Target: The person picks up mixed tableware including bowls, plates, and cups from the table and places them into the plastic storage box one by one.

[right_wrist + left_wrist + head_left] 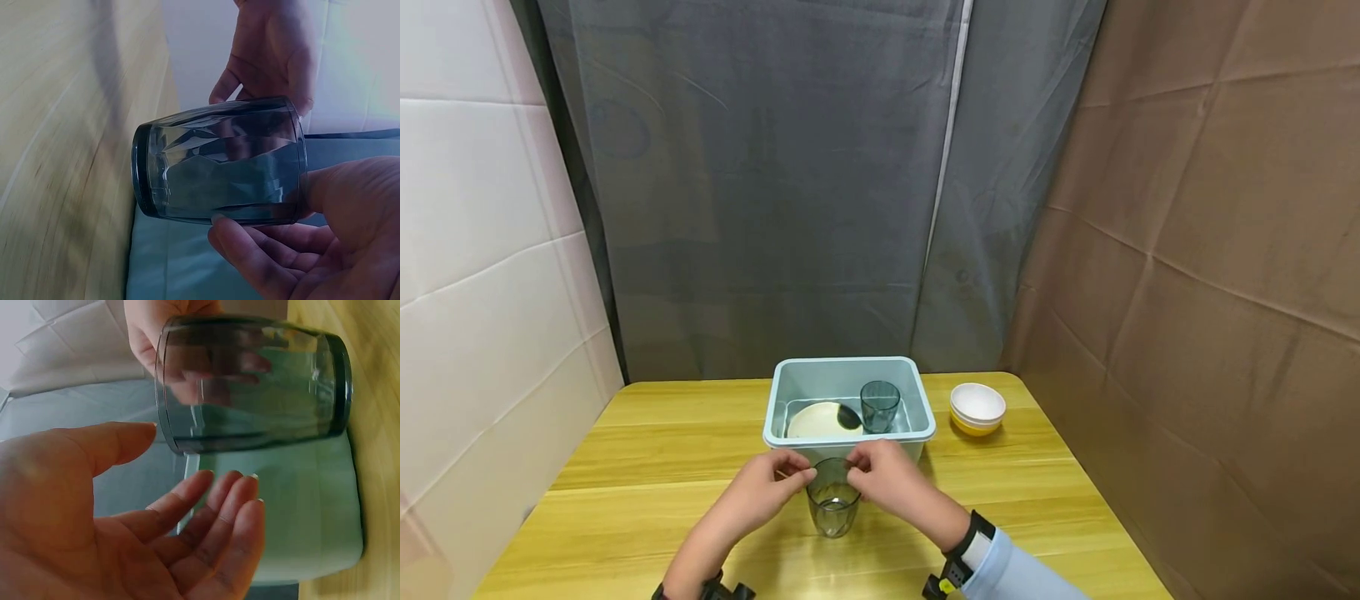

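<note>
A grey tinted drinking glass [833,510] with a faceted lower part stands upright between my two hands, in front of the blue bin. My right hand [891,478] pinches its rim from the right, thumb at the mouth and fingers along the outside wall. My left hand [767,490] is at the opposite side of the rim. In the left wrist view its thumb and loosely bent fingers [240,519] appear just apart from the glass. Whether the base touches the table cannot be told.
A light blue bin [781,392] stands behind the hands. Inside it are a cream plate [816,421] with a dark patch and a second tinted glass [880,406]. Right of the bin, stacked bowls [977,403], white above yellow, sit on the wooden table [685,433]. Cloth walls enclose it.
</note>
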Demonstrator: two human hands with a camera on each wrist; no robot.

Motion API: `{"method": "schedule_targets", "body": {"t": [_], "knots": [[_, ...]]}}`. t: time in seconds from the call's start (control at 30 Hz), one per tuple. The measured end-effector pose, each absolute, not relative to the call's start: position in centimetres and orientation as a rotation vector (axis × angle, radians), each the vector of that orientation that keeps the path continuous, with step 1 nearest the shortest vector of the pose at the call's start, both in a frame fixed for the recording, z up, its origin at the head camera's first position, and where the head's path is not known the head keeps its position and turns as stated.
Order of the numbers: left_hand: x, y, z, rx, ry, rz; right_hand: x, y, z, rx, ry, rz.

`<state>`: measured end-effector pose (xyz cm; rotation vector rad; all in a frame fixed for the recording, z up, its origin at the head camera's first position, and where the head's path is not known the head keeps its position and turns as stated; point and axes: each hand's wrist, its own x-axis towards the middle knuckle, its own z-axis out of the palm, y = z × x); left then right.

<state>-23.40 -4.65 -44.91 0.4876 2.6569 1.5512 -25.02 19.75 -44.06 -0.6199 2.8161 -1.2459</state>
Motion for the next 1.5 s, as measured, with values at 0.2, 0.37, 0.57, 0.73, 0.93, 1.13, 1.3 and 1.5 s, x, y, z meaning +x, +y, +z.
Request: {"method": "schedule_targets", "body": {"t": [0.2, 0.37, 0.57, 0.73, 0.93, 1.13, 1.3, 1.5], "knots": [[-23.1, -3.7, -44.7, 0.458, 2.670, 1.491, -24.9, 19.6, -44.2, -0.615, 2.837, -1.229], [-22.8, -3.0, -44.7, 0.449, 2.609, 1.551, -24.9, 19.6, -44.2, -0.603, 2.858, -1.215], [-22.8, -2.6, -44.6, 0.403, 2.554, 1.627, -24.9, 19.6, -44.2, -0.610, 2.887, -1.220], [-22.8, -2.5, -44.6, 0.369, 2.554, 1.653, -24.8, 19.6, -44.3, -0.609, 2.878, -1.251], [-22.8, -2.7, -44.4, 0.368, 2.575, 1.648, -24.5, 19.5, -44.4, -0.606, 2.874, -1.263], [-22.9, -3.0, -44.1, 0.358, 2.581, 1.627, -24.3, 19.6, -44.3, -0.614, 2.826, -1.295], [-22.9, -3.2, -44.0, 0.363, 2.565, 1.630, -24.0, 19.9, -44.4, -0.628, 2.795, -1.315], [-22.9, -3.5, -43.8, 0.383, 2.551, 1.622, -23.5, 20.6, -44.7, -0.627, 2.786, -1.330]]}}
